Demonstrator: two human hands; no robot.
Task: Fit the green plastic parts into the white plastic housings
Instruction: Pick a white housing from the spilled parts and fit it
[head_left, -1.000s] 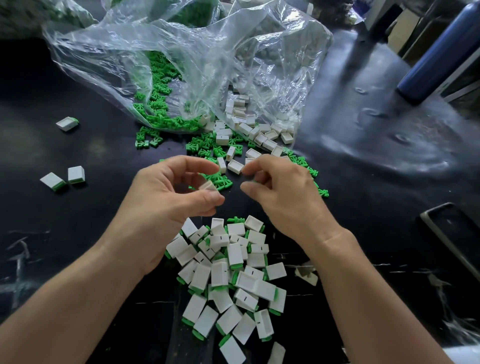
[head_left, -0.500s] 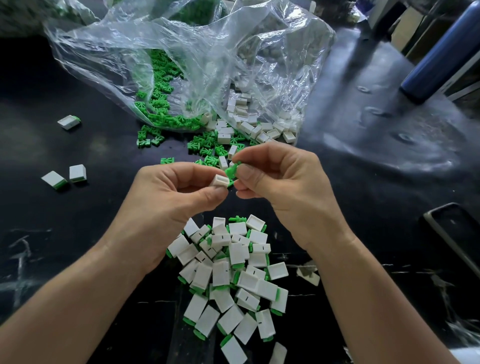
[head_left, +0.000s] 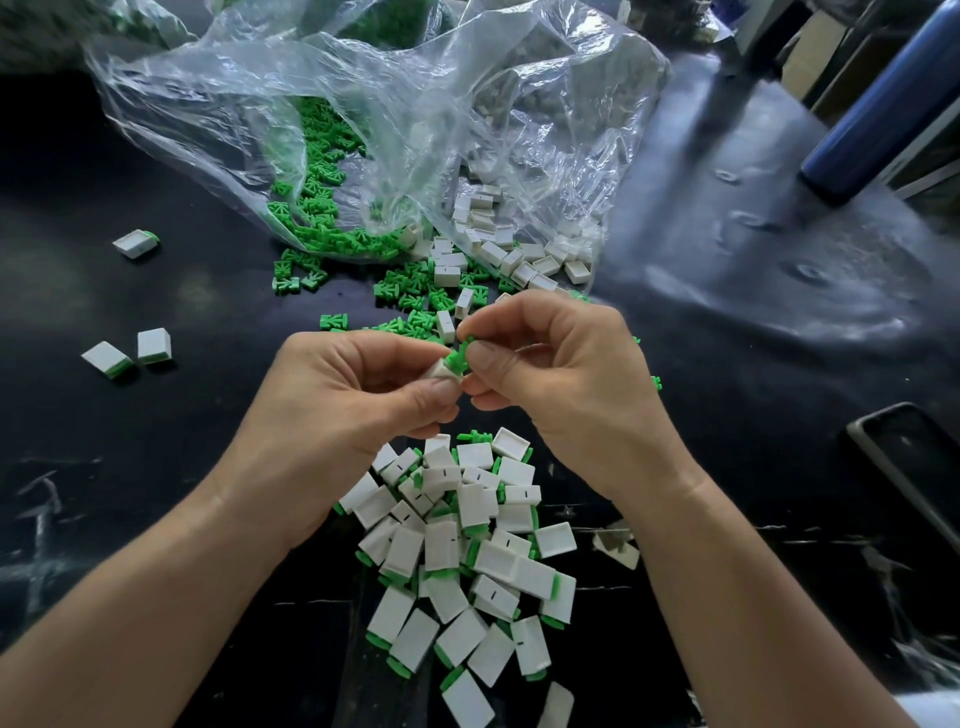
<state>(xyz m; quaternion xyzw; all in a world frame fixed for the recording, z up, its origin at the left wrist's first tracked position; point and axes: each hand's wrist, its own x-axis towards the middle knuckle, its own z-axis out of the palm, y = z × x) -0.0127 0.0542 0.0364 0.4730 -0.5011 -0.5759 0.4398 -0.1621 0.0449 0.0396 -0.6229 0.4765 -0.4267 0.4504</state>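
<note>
Risk: green part (head_left: 460, 358) enters skewed and jams, or pops from the pinch into the finished pile (head_left: 467, 545) at 6 o'clock. Right hand (head_left: 566, 379) grip pinches it at the mouth of the white housing (head_left: 441, 371). Left hand (head_left: 332, 415) grip is curled round the housing, above the worktop (head_left: 156, 467). Forearms converge from 7 and 5 o'clock.

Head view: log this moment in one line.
step: insertion | left hand: holds white housing | right hand: pinches green part at housing mouth | seated: not yet

Assembled pile (head_left: 457, 545) nearby and bag (head_left: 363, 104) ahead hem the middle; left tabletop (head_left: 208, 441) lies mostly bare.
</note>
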